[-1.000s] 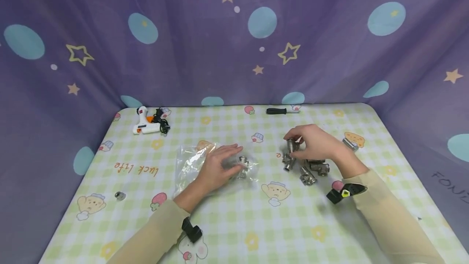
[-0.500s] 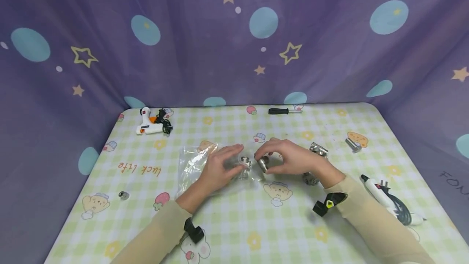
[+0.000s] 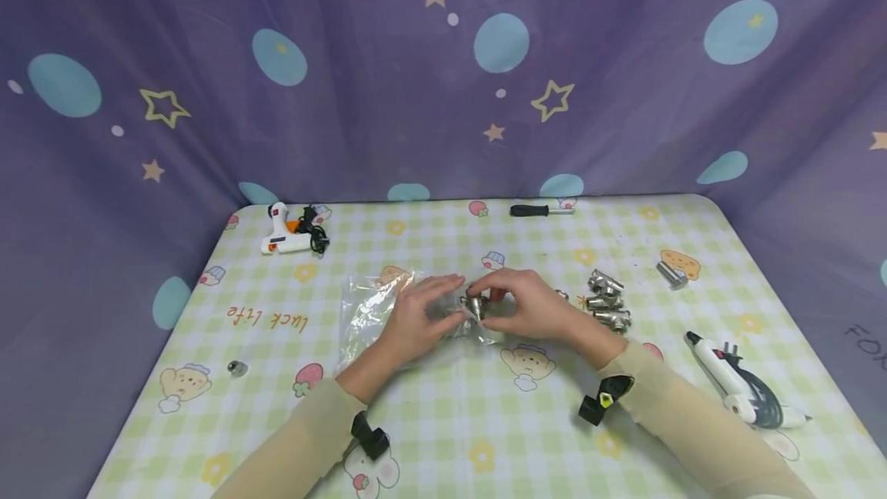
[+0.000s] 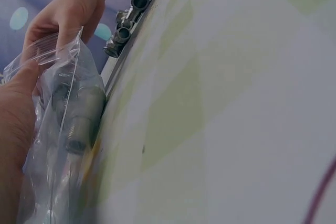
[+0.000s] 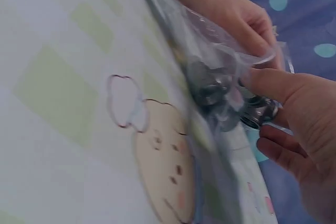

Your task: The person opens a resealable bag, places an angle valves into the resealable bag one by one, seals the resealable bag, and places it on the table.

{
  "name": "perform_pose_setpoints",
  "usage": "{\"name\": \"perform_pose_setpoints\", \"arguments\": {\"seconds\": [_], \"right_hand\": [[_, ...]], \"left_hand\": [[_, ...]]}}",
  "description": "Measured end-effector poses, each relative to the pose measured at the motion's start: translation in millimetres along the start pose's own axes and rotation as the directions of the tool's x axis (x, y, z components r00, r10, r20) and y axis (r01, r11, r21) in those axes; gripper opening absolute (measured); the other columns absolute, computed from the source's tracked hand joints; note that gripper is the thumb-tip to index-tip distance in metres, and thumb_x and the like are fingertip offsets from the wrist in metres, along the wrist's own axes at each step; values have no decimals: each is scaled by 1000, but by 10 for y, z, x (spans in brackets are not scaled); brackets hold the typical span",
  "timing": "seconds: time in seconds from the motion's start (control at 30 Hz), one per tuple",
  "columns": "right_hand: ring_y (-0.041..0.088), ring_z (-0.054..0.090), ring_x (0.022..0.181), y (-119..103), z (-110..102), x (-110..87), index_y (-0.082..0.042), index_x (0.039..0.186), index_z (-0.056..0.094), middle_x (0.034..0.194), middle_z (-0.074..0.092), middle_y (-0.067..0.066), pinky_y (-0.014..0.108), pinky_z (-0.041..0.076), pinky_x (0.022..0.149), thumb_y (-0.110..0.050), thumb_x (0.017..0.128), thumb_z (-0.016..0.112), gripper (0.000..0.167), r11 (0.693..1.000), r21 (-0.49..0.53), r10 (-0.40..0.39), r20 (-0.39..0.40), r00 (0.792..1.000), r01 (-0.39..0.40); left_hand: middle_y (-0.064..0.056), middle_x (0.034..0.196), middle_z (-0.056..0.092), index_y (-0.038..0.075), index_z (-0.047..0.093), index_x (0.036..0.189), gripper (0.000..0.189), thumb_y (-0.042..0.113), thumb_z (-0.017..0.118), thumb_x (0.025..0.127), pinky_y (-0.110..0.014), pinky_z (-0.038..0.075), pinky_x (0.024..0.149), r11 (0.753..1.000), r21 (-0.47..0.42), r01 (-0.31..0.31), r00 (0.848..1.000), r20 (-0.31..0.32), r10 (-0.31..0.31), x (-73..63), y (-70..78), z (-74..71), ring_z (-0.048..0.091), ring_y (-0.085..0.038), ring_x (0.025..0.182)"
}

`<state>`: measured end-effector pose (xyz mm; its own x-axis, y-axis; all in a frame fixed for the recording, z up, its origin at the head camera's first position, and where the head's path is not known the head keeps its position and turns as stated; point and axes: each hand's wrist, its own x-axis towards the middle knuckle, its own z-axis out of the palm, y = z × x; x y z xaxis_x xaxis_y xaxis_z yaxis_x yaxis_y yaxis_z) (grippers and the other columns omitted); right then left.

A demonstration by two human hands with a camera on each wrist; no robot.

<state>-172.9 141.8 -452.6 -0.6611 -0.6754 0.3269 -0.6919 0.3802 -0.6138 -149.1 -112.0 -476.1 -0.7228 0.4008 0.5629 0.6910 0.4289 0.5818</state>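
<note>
My left hand [image 3: 416,318] holds the mouth of a clear zip bag [image 3: 362,310], which lies flat on the cloth behind its wrist. Several metal pipe fittings show through the plastic, among them a threaded fitting [image 4: 84,121] in the left wrist view. Between thumb and fingers my right hand [image 3: 528,305] pinches another metal pipe fitting [image 3: 475,305] right at the bag's mouth. In the right wrist view this held fitting [image 5: 258,113] overlaps the bag's edge. Part of it is hidden by the fingers.
Several loose fittings [image 3: 610,303] lie right of my right hand, with a metal cylinder [image 3: 671,275] beyond. One small fitting [image 3: 238,368] sits at left. A glue gun [image 3: 287,237], a screwdriver [image 3: 532,211] and a corded soldering iron [image 3: 734,387] lie around the checked tablecloth [image 3: 430,437].
My right hand has picked a fitting from the pile and carried it left to the bag's mouth. The soldering iron has come into sight from under the right arm. My left hand stays at the bag.
</note>
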Motion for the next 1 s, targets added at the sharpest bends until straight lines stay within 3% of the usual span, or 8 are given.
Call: {"name": "perform_pose_setpoints", "arguments": {"seconds": [0.33,0.47,0.67,0.83,1.0], "right_hand": [[16,76,99,-2,127,17,-14,126,75,122,77,2,30,65,91,-15,85,90,43,997,61,56,-41,998,-54],[18,77,105,13,185,25,-12,120,77,121,78,4,27,64,94,-12,89,87,33,992,111,69,-23,997,-66],[19,75,117,60,215,12,-14,116,82,124,79,2,29,62,101,-15,95,81,21,997,78,20,50,999,-24],[20,75,114,81,207,14,-10,120,80,124,78,5,28,63,98,-12,97,79,24,990,140,-23,78,997,12],[18,74,116,84,210,32,-12,123,80,125,78,3,28,62,100,-16,97,80,26,987,158,-26,82,996,13]], "left_hand": [[-17,132,75,1,74,130,51,15,91,83,-48,59,108,1000,3,-7,1000,6,7,3,1,13,72,-35,122],[-16,131,75,1,75,128,49,16,90,84,-47,59,107,1000,5,-3,1000,4,3,6,6,18,72,-34,122],[-13,135,74,3,74,132,54,23,91,85,-49,55,113,999,36,21,999,37,-22,14,2,10,69,-32,130],[-11,157,59,13,58,153,90,47,93,78,-57,40,126,987,149,53,985,155,-76,13,-2,-17,52,-32,149],[-11,176,31,19,22,172,149,82,89,54,-70,21,130,939,343,29,944,301,-139,28,14,-24,29,-40,162]]}}
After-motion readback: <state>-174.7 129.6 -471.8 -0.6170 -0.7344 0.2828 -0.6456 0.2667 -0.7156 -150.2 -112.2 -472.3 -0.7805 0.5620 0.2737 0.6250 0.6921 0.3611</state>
